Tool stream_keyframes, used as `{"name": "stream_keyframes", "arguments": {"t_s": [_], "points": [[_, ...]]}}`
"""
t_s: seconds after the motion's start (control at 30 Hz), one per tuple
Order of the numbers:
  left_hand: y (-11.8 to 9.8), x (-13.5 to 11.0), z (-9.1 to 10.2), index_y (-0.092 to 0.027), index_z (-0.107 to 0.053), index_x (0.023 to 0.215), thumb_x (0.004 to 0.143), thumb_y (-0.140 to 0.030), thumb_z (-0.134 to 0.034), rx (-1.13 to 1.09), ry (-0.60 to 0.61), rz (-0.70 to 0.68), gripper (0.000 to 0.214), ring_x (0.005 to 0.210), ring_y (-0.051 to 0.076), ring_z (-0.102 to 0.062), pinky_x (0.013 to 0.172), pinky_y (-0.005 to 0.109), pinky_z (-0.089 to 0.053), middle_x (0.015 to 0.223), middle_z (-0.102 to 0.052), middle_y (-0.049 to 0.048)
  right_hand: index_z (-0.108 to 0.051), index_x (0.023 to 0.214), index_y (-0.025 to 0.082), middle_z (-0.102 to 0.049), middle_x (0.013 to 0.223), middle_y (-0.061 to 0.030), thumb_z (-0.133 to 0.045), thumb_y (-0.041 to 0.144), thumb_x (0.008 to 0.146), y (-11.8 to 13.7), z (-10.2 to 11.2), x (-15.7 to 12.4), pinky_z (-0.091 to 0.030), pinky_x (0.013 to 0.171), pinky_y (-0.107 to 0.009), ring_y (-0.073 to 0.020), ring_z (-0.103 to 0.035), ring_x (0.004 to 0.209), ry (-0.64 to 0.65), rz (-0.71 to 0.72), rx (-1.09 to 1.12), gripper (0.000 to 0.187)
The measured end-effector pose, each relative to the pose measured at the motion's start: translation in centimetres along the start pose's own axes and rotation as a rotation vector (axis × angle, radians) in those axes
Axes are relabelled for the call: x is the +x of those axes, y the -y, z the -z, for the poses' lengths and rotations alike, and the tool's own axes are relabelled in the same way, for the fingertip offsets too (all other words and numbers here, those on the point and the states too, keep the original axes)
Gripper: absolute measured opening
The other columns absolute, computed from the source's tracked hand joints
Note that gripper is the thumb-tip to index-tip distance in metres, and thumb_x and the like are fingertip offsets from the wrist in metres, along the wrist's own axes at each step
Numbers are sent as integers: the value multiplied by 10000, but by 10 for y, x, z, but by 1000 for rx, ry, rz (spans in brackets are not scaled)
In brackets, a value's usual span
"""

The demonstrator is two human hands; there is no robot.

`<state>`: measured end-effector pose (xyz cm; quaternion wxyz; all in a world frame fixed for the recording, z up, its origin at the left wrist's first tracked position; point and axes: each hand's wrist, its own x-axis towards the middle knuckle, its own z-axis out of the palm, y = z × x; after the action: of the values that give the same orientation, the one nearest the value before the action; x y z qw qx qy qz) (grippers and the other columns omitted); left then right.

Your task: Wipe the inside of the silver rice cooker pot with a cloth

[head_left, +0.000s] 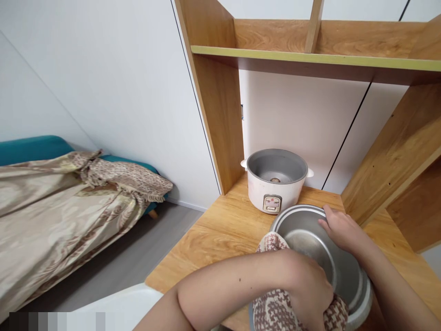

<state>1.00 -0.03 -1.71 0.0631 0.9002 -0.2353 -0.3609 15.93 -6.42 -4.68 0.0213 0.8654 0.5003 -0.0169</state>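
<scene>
My left hand [312,282] is closed on a brown-and-white patterned cloth [274,303] and reaches into a metal inner pot [306,225]. Its fingertips are hidden by the hand itself and the cloth. On the pot's far right rim, my right hand [339,225] grips with the thumb inside the wall. The pot is tilted, so its bare grey interior faces me. Just behind it, a white rice cooker body [255,188] stands upright without a lid, its inside showing a heating plate [274,179].
A wooden desk [203,234] carries the cooker, below a wooden shelf [296,57] with upright side panels. White walls close in behind. At the left is a teal sofa [34,146] under a patterned cover [51,220]. A white rounded surface [127,301] is at the bottom.
</scene>
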Motion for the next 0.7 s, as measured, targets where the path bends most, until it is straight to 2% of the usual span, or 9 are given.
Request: {"name": "stream_keyframes", "arguments": {"t_s": [0.2, 0.27, 0.33, 0.4, 0.47, 0.5, 0.57, 0.63, 0.7], "points": [[0, -1, 0, -88, -684, 1035, 652, -468, -610, 8, 5, 14, 544, 687, 204, -628, 596, 301, -471, 874, -723, 127, -451, 987, 177, -662, 971, -135, -384, 297, 983, -1, -1, 0, -317, 623, -319, -289, -645, 865, -13, 0, 0, 137], [-1, -3, 1, -93, -693, 1002, 630, -455, -633, -8, 18, 36, 523, 652, 209, -625, 593, 312, -472, 830, -721, 127, -454, 984, 177, -663, 968, -135, -385, 297, 983, -1, -1, 0, -316, 626, -322, -293, -646, 869, -15, 4, -3, 138], [-1, -4, 1, -118, -705, 806, 604, -448, -653, -66, 14, 34, 390, 575, 201, -602, 566, 312, -466, 683, -686, 99, -457, 992, 174, -665, 971, -138, -388, 294, 981, 0, -2, 0, -317, 632, -326, -300, -646, 879, -15, 8, -4, 139], [0, -4, 0, -174, -600, 523, 590, -460, -658, -157, -19, 10, 300, 491, 181, -555, 537, 306, -458, 501, -585, 47, -458, 1005, 171, -667, 971, -142, -387, 291, 980, 0, -2, 0, -320, 634, -329, -306, -646, 885, -18, 9, -6, 142], [1, -2, -1, -204, -434, 372, 585, -482, -651, -217, -57, 10, 412, 429, 160, -499, 521, 301, -449, 396, -478, 13, -458, 1008, 170, -668, 970, -144, -388, 287, 979, 0, -2, 0, -320, 632, -329, -307, -645, 884, -21, 7, -9, 139], [1, -1, -2, -207, -405, 357, 583, -488, -650, -211, -67, 20, 437, 415, 152, -480, 519, 300, -445, 381, -460, 7, -458, 1003, 172, -669, 968, -144, -389, 287, 979, 0, -2, 0, -319, 629, -328, -306, -646, 882, -22, 6, -10, 136], [2, 0, -3, -193, -493, 410, 579, -480, -659, -135, -69, 36, 373, 430, 152, -487, 527, 299, -443, 423, -518, 17, -455, 989, 177, -669, 966, -140, -394, 290, 979, 0, -2, 0, -316, 626, -324, -300, -647, 877, -21, 4, -12, 129], [1, 1, -4, -145, -641, 574, 577, -460, -670, -38, -57, 39, 316, 493, 168, -538, 550, 300, -450, 537, -621, 56, -451, 982, 182, -669, 964, -134, -395, 293, 980, 0, -2, 1, -313, 625, -321, -293, -648, 875, -20, 5, -11, 125], [1, 2, -4, -93, -707, 741, 581, -446, -669, 10, -44, 40, 390, 562, 189, -585, 572, 301, -458, 647, -681, 98, -449, 979, 183, -670, 963, -130, -397, 293, 980, -1, -2, 1, -311, 624, -320, -290, -649, 874, -19, 8, -11, 121]]}}
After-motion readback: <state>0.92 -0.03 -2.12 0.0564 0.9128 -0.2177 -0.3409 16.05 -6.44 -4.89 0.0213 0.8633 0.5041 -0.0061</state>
